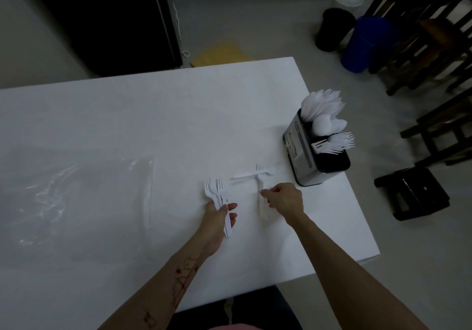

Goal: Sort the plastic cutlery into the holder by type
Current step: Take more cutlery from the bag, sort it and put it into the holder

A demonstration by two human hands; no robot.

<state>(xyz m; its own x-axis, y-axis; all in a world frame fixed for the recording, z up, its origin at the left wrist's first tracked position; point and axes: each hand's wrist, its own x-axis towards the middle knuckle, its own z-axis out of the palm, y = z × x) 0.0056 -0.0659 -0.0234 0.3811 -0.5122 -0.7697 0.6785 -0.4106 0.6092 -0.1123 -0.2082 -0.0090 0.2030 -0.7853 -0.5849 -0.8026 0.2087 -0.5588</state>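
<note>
A metal cutlery holder (301, 150) stands near the table's right edge, with white knives (323, 104) in the far section, spoons (328, 125) in the middle and forks (337, 143) in the near one. My left hand (217, 217) grips a bunch of white forks (215, 189), tines pointing away. My right hand (284, 198) pinches the handle of a white fork (261, 196) lying on the table. Another fork (258, 173) lies crosswise just beyond it, tines toward the holder.
A clear plastic bag (84, 194) lies flat on the left of the white table (153, 115). Beyond the table's right edge are dark wooden chairs (434, 48), a black stool (411, 191), and blue, black and white bins (362, 43) on the floor.
</note>
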